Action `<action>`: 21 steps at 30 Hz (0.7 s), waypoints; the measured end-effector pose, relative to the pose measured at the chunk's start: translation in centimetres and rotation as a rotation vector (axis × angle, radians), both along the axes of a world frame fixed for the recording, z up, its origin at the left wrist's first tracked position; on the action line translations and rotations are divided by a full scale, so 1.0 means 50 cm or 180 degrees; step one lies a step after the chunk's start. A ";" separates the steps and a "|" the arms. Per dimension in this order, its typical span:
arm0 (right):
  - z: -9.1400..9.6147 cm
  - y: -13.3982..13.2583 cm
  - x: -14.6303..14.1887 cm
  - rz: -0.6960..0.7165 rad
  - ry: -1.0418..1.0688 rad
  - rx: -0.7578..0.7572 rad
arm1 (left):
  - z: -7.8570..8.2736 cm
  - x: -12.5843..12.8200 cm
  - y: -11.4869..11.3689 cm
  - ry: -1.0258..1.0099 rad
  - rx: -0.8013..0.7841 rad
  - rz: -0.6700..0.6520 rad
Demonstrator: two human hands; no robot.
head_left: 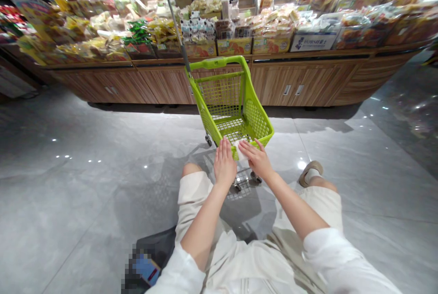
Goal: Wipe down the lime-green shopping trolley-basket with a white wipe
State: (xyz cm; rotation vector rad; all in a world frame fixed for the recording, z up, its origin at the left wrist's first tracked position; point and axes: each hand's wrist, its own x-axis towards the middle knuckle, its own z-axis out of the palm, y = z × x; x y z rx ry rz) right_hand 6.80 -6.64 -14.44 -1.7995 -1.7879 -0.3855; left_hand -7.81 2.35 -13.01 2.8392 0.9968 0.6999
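My left hand (224,162) and my right hand (256,159) rest side by side on the near rim of a small lime-green plastic shopping cart (226,97). A white packet or folded tissue (241,150) lies under the fingers of my right hand, partly hidden by them. My left hand's fingers press on the rim beside it. The cart's mesh basket shows nothing else inside, and its small castors stand on the floor just beyond my knees.
A long wood-fronted display (287,85) piled with bagged snacks runs across the far side. A thin pole (173,15) rises from the cart. A dark bag (150,257) sits near my lap on the grey tile floor (68,148), and my shoe (310,173) is at right.
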 end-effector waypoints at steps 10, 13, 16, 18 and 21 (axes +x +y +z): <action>-0.017 -0.011 0.052 -0.1443 0.0380 0.0353 | 0.006 0.012 -0.016 -0.0087 -0.0053 -0.0005; -0.010 0.037 -0.053 -0.0830 0.0264 0.0185 | 0.001 0.013 -0.015 -0.0068 -0.0047 0.0041; -0.001 0.043 -0.082 -0.0341 0.0073 0.0040 | 0.000 0.007 -0.010 -0.0002 -0.0015 0.0047; 0.000 0.019 -0.045 -0.0186 -0.0099 -0.0006 | 0.003 0.003 -0.008 0.0027 0.0022 -0.0001; -0.008 -0.036 0.061 -0.0348 -0.0228 -0.0017 | 0.007 -0.002 -0.007 0.0045 0.0051 -0.0082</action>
